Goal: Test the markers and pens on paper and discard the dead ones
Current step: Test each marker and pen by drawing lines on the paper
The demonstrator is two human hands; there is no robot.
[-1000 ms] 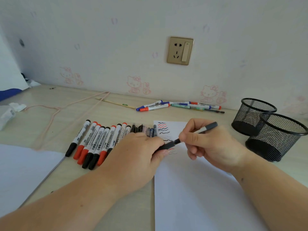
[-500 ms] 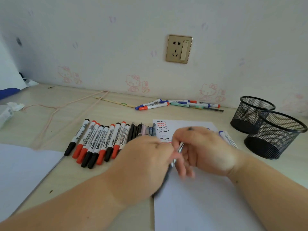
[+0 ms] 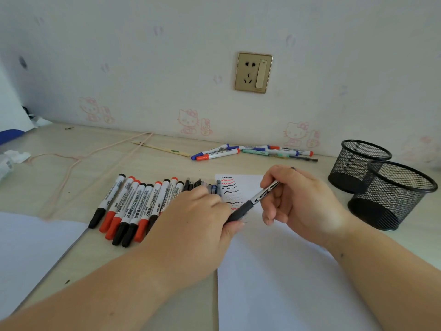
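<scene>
A black and silver pen [image 3: 256,199] slants over the white test paper [image 3: 274,271], just below several red and black squiggles [image 3: 230,189]. My right hand [image 3: 300,201] grips its silver barrel. My left hand [image 3: 200,220] holds the pen's black lower end, with the tip hidden under my fingers. A row of several black and red whiteboard markers [image 3: 133,206] lies left of the paper, with a few thin pens [image 3: 202,185] at its right end, partly hidden by my left hand.
Two black mesh pen cups [image 3: 391,194] stand at the right. A group of several blue and red capped markers [image 3: 253,151] lies by the wall. Another white sheet [image 3: 28,249] lies at the left. A pink cord [image 3: 78,161] and crumpled tissue [image 3: 14,158] are further left.
Both hands came together in a blur over the paper and have parted again. The pen is turned round: its black end is now in my left hand, its silver barrel in my right.
</scene>
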